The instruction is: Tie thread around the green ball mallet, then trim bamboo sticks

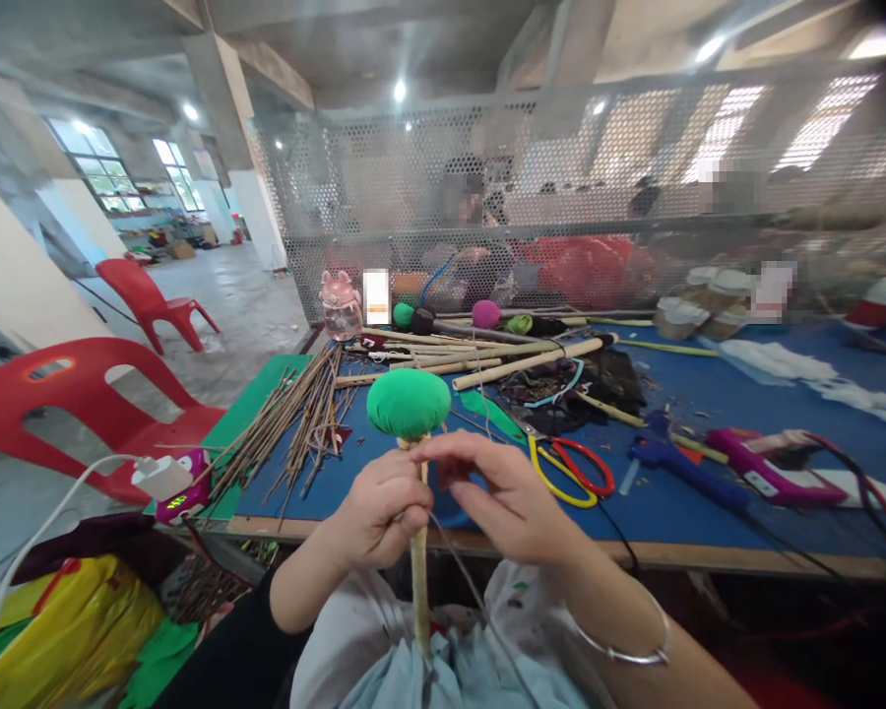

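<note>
Upright in front of me stands a pale stick topped by a rounded green fabric-covered head. My left hand is closed around the stick just below this head. My right hand is beside it, its index finger reaching across to the neck under the green head. That hand's thumb is apart from the index finger, and the other fingers are bent. A thin grey cord runs from the stick near my left hand down over my lap. Its upper end is hidden by my fingers.
Scissors with yellow and red handles lie on the blue table, near a blue glue gun. Thin brown sticks are spread at left, thicker ones behind. A perforated metal screen borders the back; a red chair stands left.
</note>
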Demonstrator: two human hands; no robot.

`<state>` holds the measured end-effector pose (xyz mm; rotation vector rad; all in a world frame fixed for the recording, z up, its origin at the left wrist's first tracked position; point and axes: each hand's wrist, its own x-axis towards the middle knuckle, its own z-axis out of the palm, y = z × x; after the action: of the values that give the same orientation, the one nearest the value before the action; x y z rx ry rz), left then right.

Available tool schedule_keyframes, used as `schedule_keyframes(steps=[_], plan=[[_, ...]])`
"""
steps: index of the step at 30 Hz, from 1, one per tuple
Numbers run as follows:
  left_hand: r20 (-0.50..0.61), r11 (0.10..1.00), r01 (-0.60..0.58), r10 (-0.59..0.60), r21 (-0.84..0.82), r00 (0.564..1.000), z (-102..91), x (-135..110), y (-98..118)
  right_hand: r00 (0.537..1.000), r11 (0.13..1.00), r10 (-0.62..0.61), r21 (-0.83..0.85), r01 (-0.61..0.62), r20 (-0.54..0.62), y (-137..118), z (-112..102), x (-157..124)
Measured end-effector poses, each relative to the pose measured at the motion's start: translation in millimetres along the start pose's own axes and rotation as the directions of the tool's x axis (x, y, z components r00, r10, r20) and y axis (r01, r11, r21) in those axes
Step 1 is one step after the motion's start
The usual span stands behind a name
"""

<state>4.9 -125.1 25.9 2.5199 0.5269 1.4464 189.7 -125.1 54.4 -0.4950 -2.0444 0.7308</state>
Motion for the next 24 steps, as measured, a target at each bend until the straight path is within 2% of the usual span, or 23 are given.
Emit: schedule_keyframes(steps=[3, 6, 9, 11, 14, 17, 20, 22, 24], plan=[[-0.043, 0.999, 0.024, -0.026, -0.034, 0.999, -1.3, -2.0, 0.7, 1.0, 1.0, 0.017, -0.025, -0.016, 0.02, 20.3, 13.5, 8.7], [-0.027, 0.996, 0.035, -0.037, -0.086, 0.999, -1.3, -4.4, 2.5, 1.0, 0.999, 0.002, -0.048, -0.002, 0.001, 27.5, 19.3, 13.4], [-0.05, 0.968, 0.135, -0.148, -0.213, 0.988, 2.1, -7.5, 5.6, 0.996, 1.0, -0.023, -0.007, 0.022, -0.091, 35.6, 25.1, 14.4], [-0.156, 0.897, 0.224, -0.301, -0.38, 0.941, 5.2, -8.4, 8.7, 0.981, 0.999, -0.03, 0.016, 0.034, -0.192, 42.4, 32.6, 12.9], [-0.312, 0.737, 0.196, -0.491, -0.647, 0.814, 8.5, -5.5, 14.1, 0.942, 0.997, -0.079, -0.035, 0.071, -0.325, 48.9, 46.9, 9.9], [-0.344, 0.63, 0.137, -0.578, -0.765, 0.741, 11.1, 2.5, 20.1, 0.903, 0.979, -0.159, -0.18, 0.093, -0.4, 48.7, 57.8, 9.7], [-0.36, 0.583, 0.117, -0.633, -0.804, 0.685, 15.3, 10.7, 28.8, 0.889, 0.93, -0.256, -0.348, 0.119, -0.381, 47.1, 62.1, 11.5], [-0.334, 0.55, 0.112, -0.643, -0.828, 0.689, 16.4, 11.0, 37.3, 0.886, 0.898, -0.31, -0.414, 0.152, -0.346, 46.8, 61.1, 12.4], [-0.266, 0.517, 0.136, -0.627, -0.845, 0.732, 11.4, 2.9, 46.9, 0.887, 0.894, -0.328, -0.411, 0.179, -0.326, 46.1, 56.5, 12.8]])
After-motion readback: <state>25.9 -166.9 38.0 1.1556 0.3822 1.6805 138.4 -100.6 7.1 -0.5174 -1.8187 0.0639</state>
